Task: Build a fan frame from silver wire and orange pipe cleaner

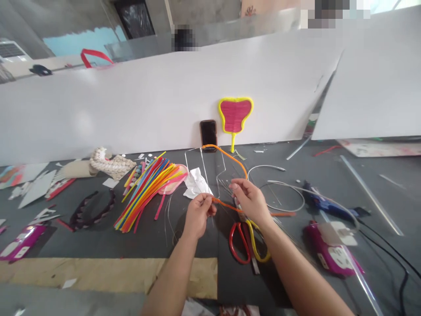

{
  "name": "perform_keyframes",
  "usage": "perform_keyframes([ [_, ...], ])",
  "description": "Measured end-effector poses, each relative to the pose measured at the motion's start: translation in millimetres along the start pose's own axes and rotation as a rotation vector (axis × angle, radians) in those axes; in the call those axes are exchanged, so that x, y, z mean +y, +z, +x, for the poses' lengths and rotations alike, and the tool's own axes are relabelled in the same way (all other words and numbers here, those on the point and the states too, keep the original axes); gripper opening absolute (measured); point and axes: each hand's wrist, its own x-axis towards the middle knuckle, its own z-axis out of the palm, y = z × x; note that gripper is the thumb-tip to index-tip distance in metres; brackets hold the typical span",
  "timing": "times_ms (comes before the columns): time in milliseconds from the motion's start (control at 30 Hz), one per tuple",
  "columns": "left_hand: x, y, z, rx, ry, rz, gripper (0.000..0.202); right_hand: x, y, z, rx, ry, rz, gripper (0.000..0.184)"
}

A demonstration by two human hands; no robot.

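My left hand (199, 215) is closed, pinching one end of a bent wire frame (204, 166) together with an orange pipe cleaner (232, 156). Fuzzy orange covers the frame's far end, and from there a length arcs over to my right hand (248, 199). That hand is closed with its fingertips together, and the orange length passes behind its fingers; the exact grip is partly hidden. A lower orange length runs from my left fingers beneath my right hand. Under my right wrist lie scissors (240, 243) with one red and one yellow handle. Crumpled white paper (196, 183) lies behind the frame.
A bundle of coloured pipe cleaners (148, 193) lies left, beside a dark braided headband (94, 210). A phone (208, 134) and a yellow-edged fan (235, 116) lean on the white partition (148, 105). Right are a blue glue gun (320, 199) and a magenta power strip (335, 256).
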Motion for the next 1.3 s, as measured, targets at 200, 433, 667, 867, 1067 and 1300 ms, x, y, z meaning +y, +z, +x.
perform_keyframes([
  [200,-4.9,8.8,-7.4,-0.133,-0.085,0.002,0.020,4.3,3.0,0.2,-0.114,0.135,0.361,0.035],
  [433,-0.6,9.3,-10.5,-0.209,-0.277,-0.104,0.021,1.4,2.9,-5.2,-0.138,0.106,0.353,0.024],
  [667,0.3,9.7,-11.5,-0.200,-0.287,-0.037,0.025,2.7,3.7,-8.4,-0.156,0.074,0.325,0.024],
  [867,3.3,7.4,-10.4,-0.235,-0.296,0.069,0.028,6.6,4.8,-6.0,-0.154,0.038,0.313,0.022],
  [1067,1.7,2.6,-8.3,-0.228,-0.251,0.020,0.023,-11.2,-22.5,-12.8,-0.295,0.086,-0.052,0.024],
  [1300,10.0,4.6,-14.2,-0.352,-0.307,0.003,0.025,-79.4,-65.0,18.2,0.025,-0.463,-0.347,0.022],
])
